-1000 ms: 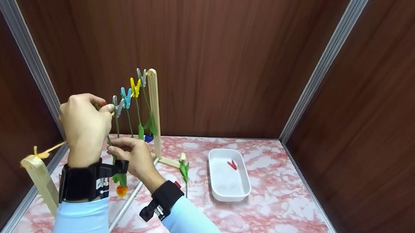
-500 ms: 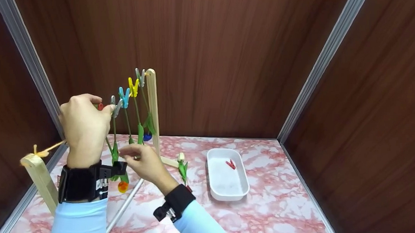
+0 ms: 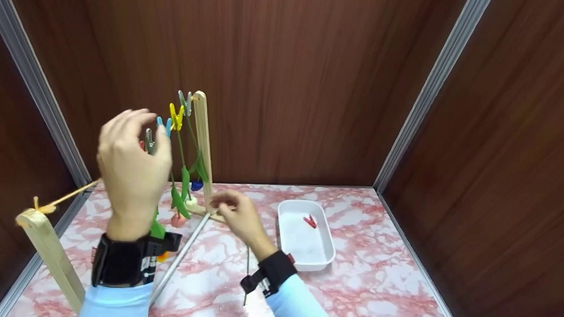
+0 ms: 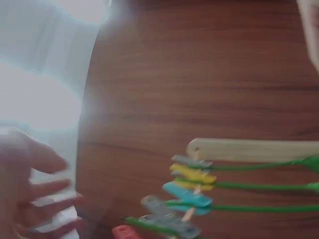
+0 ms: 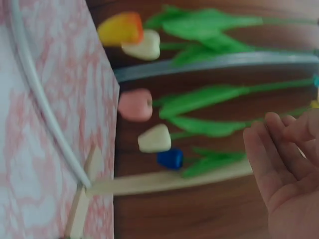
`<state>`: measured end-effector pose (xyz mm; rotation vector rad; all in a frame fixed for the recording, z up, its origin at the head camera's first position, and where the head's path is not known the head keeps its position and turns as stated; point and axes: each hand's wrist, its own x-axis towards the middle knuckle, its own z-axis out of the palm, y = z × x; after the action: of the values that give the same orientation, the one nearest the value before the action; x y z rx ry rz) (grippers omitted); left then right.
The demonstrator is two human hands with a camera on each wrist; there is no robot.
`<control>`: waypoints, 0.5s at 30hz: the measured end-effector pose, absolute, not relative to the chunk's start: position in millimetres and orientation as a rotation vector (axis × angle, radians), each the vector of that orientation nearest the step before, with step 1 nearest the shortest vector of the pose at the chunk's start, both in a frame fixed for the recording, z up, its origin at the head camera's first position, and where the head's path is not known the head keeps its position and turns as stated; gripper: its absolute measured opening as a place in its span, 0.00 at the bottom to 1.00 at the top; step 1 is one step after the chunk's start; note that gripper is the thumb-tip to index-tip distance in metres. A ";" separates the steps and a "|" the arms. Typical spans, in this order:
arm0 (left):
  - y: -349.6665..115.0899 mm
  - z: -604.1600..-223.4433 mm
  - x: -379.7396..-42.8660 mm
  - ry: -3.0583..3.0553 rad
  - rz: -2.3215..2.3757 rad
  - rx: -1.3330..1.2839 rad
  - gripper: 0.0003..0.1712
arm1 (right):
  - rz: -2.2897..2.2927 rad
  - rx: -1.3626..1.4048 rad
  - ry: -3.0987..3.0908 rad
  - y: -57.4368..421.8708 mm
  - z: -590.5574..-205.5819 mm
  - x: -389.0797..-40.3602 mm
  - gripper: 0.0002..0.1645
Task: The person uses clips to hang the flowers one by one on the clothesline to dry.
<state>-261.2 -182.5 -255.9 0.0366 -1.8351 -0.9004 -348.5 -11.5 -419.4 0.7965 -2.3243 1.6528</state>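
My left hand (image 3: 133,172) is raised in front of the yellow string (image 3: 77,191), fingers spread and holding nothing. Just beyond it, a red clothespin (image 4: 125,232), a grey clothespin (image 4: 167,216), a blue clothespin (image 4: 187,197), a yellow clothespin (image 4: 193,175) and another grey clothespin (image 3: 185,103) sit along the string. Artificial tulips hang bloom-down from them: an orange tulip (image 5: 119,29), a pink tulip (image 5: 135,105), a blue tulip (image 5: 170,158) and white ones. Loosely bent and holding nothing, my right hand (image 3: 242,220) hovers above a loose tulip stem (image 3: 246,279); its bloom is hidden.
Wooden posts (image 3: 201,141) carry the string, joined below by a pale rod (image 3: 180,258). On the right of the marbled table (image 3: 376,274) stands a white tray (image 3: 302,253) with a red clothespin (image 3: 310,221) in it. Dark wood-look panels surround the table.
My left hand has let go of the red clothespin and moved up and right. My right hand has drawn away from the hanging stems, rightward toward the loose tulip.
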 end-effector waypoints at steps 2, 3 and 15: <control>-174.6 -264.3 -265.5 -1.767 -0.885 -0.066 0.14 | 1.631 0.761 -2.312 0.2 -419.1 -353.9 0.17; -170.8 -269.6 -268.4 -1.734 -0.873 -0.114 0.13 | 1.614 0.744 -2.308 6.1 -418.2 -356.7 0.17; -125.0 -369.5 -307.2 -1.921 -0.926 -0.384 0.16 | 1.364 0.591 -2.340 88.2 -419.2 -393.5 0.13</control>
<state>-307.2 -125.0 -369.5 -0.3843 -1.9207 -0.9263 -393.5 88.2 -419.2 0.5905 -2.3405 1.3638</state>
